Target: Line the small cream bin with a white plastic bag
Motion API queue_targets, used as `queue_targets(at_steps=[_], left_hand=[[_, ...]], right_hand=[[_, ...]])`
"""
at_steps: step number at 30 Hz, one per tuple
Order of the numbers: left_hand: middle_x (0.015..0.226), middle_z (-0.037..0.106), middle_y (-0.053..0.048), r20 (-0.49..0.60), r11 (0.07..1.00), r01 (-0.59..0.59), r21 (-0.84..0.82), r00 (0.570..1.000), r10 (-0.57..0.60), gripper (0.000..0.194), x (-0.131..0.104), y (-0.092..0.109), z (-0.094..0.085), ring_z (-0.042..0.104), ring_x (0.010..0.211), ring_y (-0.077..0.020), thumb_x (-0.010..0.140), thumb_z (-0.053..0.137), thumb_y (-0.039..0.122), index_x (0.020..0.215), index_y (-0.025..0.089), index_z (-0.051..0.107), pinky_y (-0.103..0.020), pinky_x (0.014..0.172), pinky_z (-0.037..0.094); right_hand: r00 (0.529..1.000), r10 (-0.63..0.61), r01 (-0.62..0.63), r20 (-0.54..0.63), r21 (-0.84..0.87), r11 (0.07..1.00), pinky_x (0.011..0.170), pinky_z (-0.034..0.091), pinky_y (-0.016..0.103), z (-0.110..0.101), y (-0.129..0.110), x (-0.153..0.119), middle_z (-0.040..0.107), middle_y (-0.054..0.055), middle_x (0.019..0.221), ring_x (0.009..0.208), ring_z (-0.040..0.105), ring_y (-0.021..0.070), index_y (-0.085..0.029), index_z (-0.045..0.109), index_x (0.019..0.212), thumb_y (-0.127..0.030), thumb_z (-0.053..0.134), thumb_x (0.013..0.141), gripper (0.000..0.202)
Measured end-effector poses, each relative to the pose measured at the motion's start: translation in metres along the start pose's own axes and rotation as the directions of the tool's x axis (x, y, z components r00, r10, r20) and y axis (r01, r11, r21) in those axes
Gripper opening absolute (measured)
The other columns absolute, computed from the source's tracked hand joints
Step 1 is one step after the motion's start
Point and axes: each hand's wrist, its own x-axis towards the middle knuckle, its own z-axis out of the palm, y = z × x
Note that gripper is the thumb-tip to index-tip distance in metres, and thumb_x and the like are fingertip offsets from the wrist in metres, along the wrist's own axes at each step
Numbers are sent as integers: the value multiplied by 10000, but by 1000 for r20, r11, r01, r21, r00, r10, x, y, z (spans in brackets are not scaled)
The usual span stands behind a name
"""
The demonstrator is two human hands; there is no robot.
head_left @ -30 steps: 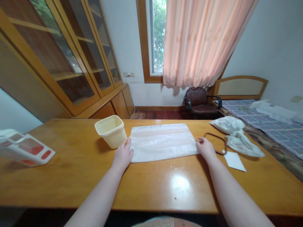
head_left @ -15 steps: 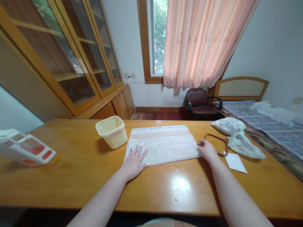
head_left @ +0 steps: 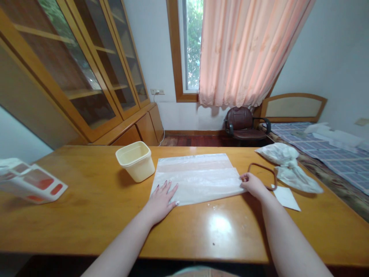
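A whitish, translucent plastic bag (head_left: 198, 179) lies flattened on the wooden table, with folds running across its width. My left hand (head_left: 161, 200) rests flat on its near left corner, fingers spread. At the right edge of the bag, my right hand (head_left: 253, 184) pinches the plastic between thumb and curled fingers. Just beyond that hand lies a brown rounded loop-shaped handle (head_left: 275, 177), partly hidden by it. A white square of paper (head_left: 286, 198) sits to the right of my right wrist.
A cream plastic tub (head_left: 140, 165) stands left of the bag. At the table's far left is a white container with orange-red panels (head_left: 37, 182). A knotted plastic bag (head_left: 291, 165) lies at the right edge. Beyond the table (head_left: 86, 215) stand a chair (head_left: 243, 123) and a bed.
The bag's near edge has come slightly toward me, and its upper fold shows wider. Both hands have shifted a little nearer and left, keeping their places on the bag.
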Motion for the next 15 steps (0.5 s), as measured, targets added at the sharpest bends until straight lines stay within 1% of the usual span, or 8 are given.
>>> queue_targets(at_steps=[2,3,5,7,8,11,13,15], left_hand=[[1531,330,-137,-49,997,71,7,996,-71,607,-5,0,-6,333,1397,-314,877,473,458,1439,237,410,-481,1119,269],[1501,383,-157,-96,989,150,15,984,-148,586,-6,-1,-10,404,1350,-321,884,452,443,1421,208,434,-471,1083,324],[1373,520,-214,-203,934,358,16,915,-348,550,-9,-7,-15,536,1209,-343,894,408,413,1362,134,486,-460,964,424],[1185,634,-227,-239,869,494,-36,840,-488,500,-11,-17,-18,616,1055,-346,891,389,414,1233,97,570,-424,838,471],[1096,668,-212,-219,852,517,-80,825,-521,470,-11,-22,-18,640,985,-334,883,397,428,1144,101,611,-395,782,479],[908,710,-131,-135,838,497,-225,836,-531,322,-12,-33,-18,668,829,-272,837,473,420,898,157,649,-304,642,453],[825,712,-88,-147,830,475,-293,835,-530,244,-13,-37,-17,665,769,-242,823,490,381,820,185,635,-281,605,429],[817,720,-71,-180,811,451,-372,822,-540,248,-15,-40,-19,666,767,-231,836,474,382,818,197,640,-275,612,433]], right_hand=[[1000,11,-11,-1,13,1000,536,357,230,1,0,0,613,3,689,598,554,140,-119,628,935,-87,606,613,324],[1000,17,-16,-5,19,1000,536,361,230,1,-1,0,626,8,696,597,560,142,-121,628,938,-104,623,620,318],[999,23,-23,-26,28,999,539,371,230,0,-2,-1,648,26,712,605,575,148,-127,633,913,-153,668,629,287],[999,25,-23,-45,36,999,546,385,234,0,-4,-2,664,46,735,622,592,159,-132,637,866,-211,716,625,266],[998,28,-26,-48,38,999,548,391,238,-1,-5,-3,669,55,744,627,598,164,-134,637,848,-237,733,622,266],[998,54,-53,-32,34,998,549,399,249,-1,-7,-4,668,58,743,623,603,172,-135,632,841,-253,746,613,281],[998,63,-62,-19,20,998,557,398,252,-1,-6,-4,657,42,723,625,600,171,-137,629,841,-215,736,606,270],[999,37,-37,-3,27,999,568,396,247,-2,-5,-5,642,21,704,628,592,160,-142,628,830,-163,716,601,246]])
